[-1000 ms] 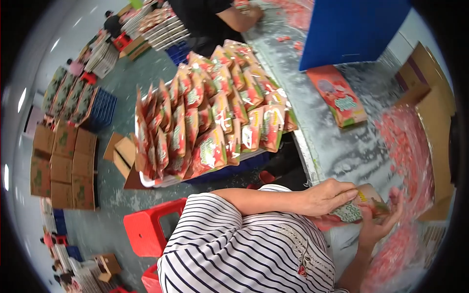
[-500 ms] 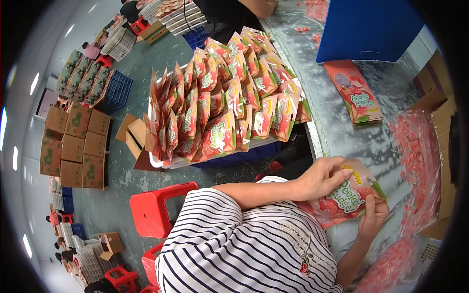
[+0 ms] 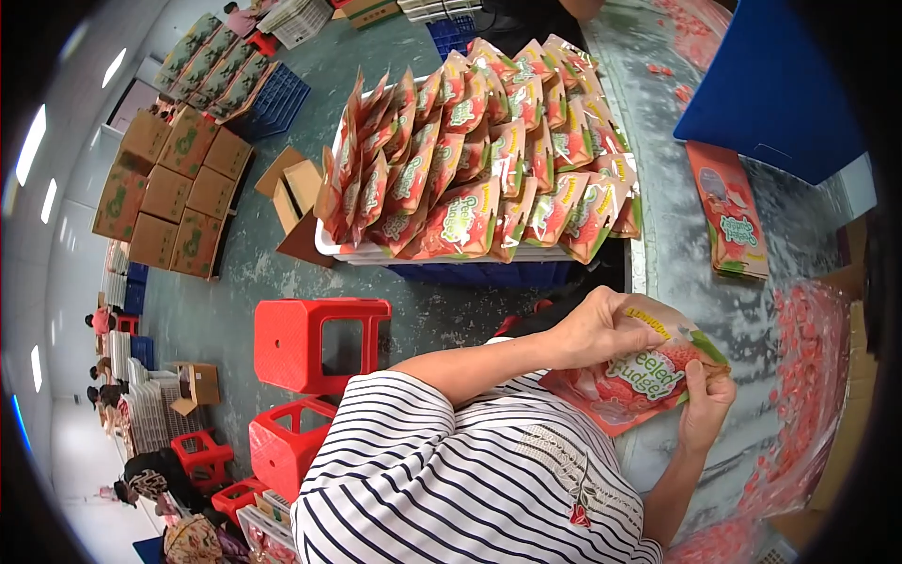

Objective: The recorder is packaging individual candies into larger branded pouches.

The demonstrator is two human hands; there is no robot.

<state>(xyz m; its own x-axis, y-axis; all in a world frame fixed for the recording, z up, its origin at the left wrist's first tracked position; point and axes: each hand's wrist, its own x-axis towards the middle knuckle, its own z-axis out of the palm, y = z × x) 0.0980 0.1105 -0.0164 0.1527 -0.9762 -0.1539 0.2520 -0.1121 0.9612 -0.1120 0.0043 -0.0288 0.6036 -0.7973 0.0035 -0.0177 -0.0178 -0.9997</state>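
Whereas a second ago the right hand (image 3: pixel 707 404) has its fingers stretched apart at the side of the pouch (image 3: pixel 628 399), it now pinches that side, and the pouch shows its printed front more fully. This suggests the pouch is being steadied or worked by both hands rather than put down; whether it is filled or sealed cannot be told.

The left hand (image 3: pixel 594 331) is closed over the upper left part, its thumb on the front. The right hand is nearly closed too, thumb on the front, fingers curled behind the edge. The pouch is tilted, between the person's chest and the edge of the desk (image 3: pixel 669 193) nearest the body; contact with the desk cannot be told. A stack of flat pouches (image 3: pixel 729 221) lies farther along the desk, apart from the hands.
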